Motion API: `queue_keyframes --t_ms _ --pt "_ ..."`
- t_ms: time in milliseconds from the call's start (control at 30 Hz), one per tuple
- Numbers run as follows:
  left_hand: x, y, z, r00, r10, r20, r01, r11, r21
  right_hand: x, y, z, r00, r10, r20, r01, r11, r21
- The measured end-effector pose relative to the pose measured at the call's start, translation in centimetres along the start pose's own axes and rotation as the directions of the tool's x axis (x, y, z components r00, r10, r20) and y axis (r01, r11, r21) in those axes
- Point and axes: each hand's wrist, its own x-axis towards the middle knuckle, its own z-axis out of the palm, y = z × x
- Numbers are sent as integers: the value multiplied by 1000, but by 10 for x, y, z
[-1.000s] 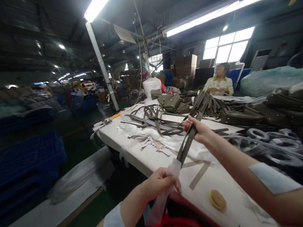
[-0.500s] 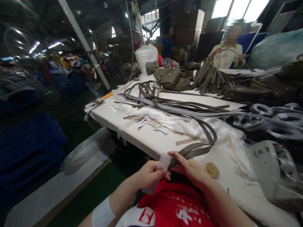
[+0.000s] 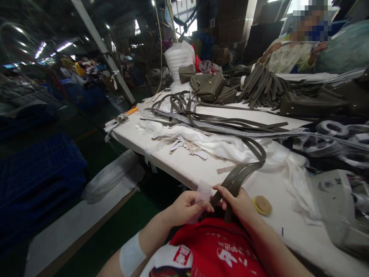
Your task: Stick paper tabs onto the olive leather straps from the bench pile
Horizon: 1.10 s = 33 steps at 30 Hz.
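Close to my body, my left hand (image 3: 190,207) is closed in a pinch on a thin white translucent sheet (image 3: 204,189). Its fingertips also meet the end of an olive-green strap (image 3: 241,174). My right hand (image 3: 236,201) grips that strap, thumb and fingers closed round it just right of my left hand. Two lengths of strap run side by side from there, then loop back over the table (image 3: 173,166). A short strap end hangs below my right hand. The exact contact under my fingers is partly hidden.
A round tan pad with a yellow rim (image 3: 262,205) lies right of my hands. Paper strips (image 3: 188,148), white wrapping (image 3: 213,144), more straps (image 3: 198,121) and olive bags (image 3: 208,85) cover the table beyond. Across it, a person (image 3: 294,57) holds a strip.
The strap has shifted between my hands, and a short end now hangs below the right one. My view has turned slightly; the person opposite leans differently.
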Motion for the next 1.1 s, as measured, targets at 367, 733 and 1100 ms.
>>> queue_keyframes --t_ms 367,733,1100 --pt "-3 9 -30 997 38 73 -69 869 489 -9 -31 -34 895 -284 -344 348 927 141" --pt "-7 15 -22 981 113 156 -180 832 525 -6 -40 -42 825 -308 -474 470 839 274" --pt "-11 16 -20 989 146 8 -133 871 472 -14 -38 -59 885 -269 -381 385 881 273"
